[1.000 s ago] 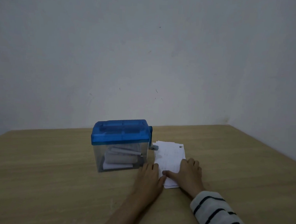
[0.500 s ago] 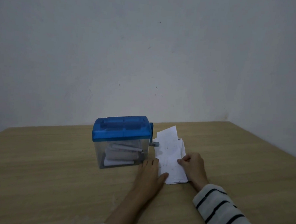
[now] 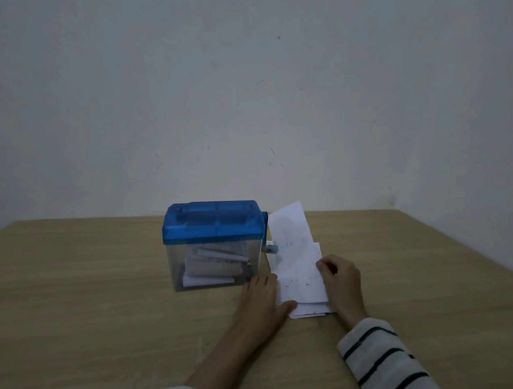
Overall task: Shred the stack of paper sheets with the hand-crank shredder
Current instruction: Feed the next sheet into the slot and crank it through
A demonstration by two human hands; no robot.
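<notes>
A small hand-crank shredder [image 3: 213, 242] with a blue lid and a clear bin stands on the wooden table; paper pieces lie inside the bin. Its crank knob [image 3: 272, 249] sticks out on the right side. Right of it lies the stack of white paper sheets [image 3: 308, 305]. My right hand [image 3: 341, 285] pinches the right edge of the top sheet [image 3: 291, 241], whose far end tilts up off the stack. My left hand [image 3: 262, 300] lies flat on the table with its thumb pressing the stack's near left corner.
The wooden table [image 3: 92, 304] runs into a corner of plain grey walls. The table's right edge [image 3: 467, 267] slants along the right wall. My striped sleeve [image 3: 389, 361] covers the right forearm.
My right hand went from lying flat on the stack to pinching the top sheet and raising its far end higher. The left hand stayed on the stack's corner.
</notes>
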